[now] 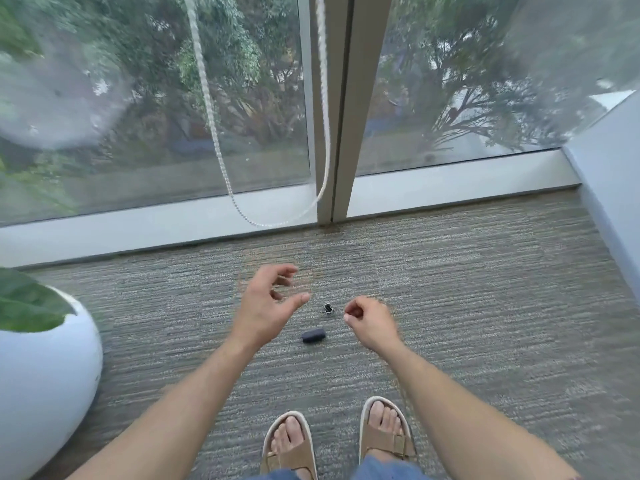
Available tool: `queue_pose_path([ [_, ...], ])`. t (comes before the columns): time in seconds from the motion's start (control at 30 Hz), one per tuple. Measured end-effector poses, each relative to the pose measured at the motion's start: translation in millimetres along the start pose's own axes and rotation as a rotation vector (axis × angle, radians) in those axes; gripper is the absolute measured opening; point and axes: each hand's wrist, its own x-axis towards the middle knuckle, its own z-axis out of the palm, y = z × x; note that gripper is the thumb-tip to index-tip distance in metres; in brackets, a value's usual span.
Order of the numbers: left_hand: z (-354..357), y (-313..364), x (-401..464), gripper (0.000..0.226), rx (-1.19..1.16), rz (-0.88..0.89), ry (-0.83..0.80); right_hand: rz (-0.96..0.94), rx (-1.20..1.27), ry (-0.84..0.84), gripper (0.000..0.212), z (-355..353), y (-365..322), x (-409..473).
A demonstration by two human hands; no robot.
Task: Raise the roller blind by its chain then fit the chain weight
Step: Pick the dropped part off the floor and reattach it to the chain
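We stand facing the window (156,98), floor-length glass split by a vertical mullion (346,98), with striped grey carpet (485,306) running up to the pale sill and a round white planter (41,393) at our left edge. No blind fabric shows over the glass, so we judge the raising is done and the weight-fitting is the step in hand. The bead chain (214,133) hangs as a long slack loop, one strand slanting across the left pane and the other running down the mullion, its lowest bend sagging just in front of the sill and well apart from both hands. On the carpet between our hands lie two small dark pieces we take for the chain weight: a dark capsule-shaped part (313,335) nearer our sandalled feet, and a smaller dark clip-like piece (328,308) just beyond it; we cannot tell how they join. Our left hand (266,306) hovers wide, fingers loosely spread and thumb out, holding nothing. Our right hand (369,322) is curled narrow, fingertips drawn in; whether it pinches anything we cannot tell. To do this well, we should crouch, gather both parts, bring the loop's lowest bend to them, and seat the beads fully before closing the weight
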Motion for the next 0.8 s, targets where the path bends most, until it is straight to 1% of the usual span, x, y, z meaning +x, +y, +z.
queue_pose_path([
  [0.1,30.5,-47.7,-0.9,0.042,0.138,-0.031,-0.130,-0.020,-0.049,-0.038,0.014,20.3,20.3,25.7],
  [0.17,53.9,-77.8,-1.4,0.047,0.256,-0.056,-0.233,-0.027,-0.086,-0.063,0.018,34.6,32.1,43.2],
  [0.27,88.2,-116.1,-0.2,0.058,0.446,-0.043,-0.375,-0.030,-0.139,-0.073,0.033,52.4,44.4,63.9],
  [0.33,108.8,-137.4,1.1,0.063,0.562,-0.004,-0.428,-0.047,-0.194,-0.096,0.045,63.7,50.7,73.8],
  [0.43,131.0,-162.7,-1.1,0.065,0.734,0.086,-0.485,-0.079,-0.262,-0.143,0.055,77.6,56.6,85.7],
  [0.53,145.8,-184.0,-5.6,0.059,0.862,0.184,-0.497,-0.140,-0.308,-0.154,0.057,83.5,55.3,101.2],
  [0.63,152.4,-198.0,-2.5,0.050,0.895,0.195,-0.468,-0.188,-0.403,-0.180,0.054,84.6,49.8,118.3],
  [0.73,154.4,-202.4,4.8,0.039,0.938,0.211,-0.463,-0.219,-0.503,-0.205,0.046,88.8,47.2,123.8],
  [0.8,154.7,-203.6,7.2,0.034,0.962,0.216,-0.460,-0.241,-0.518,-0.206,0.041,92.1,47.6,122.0],
])
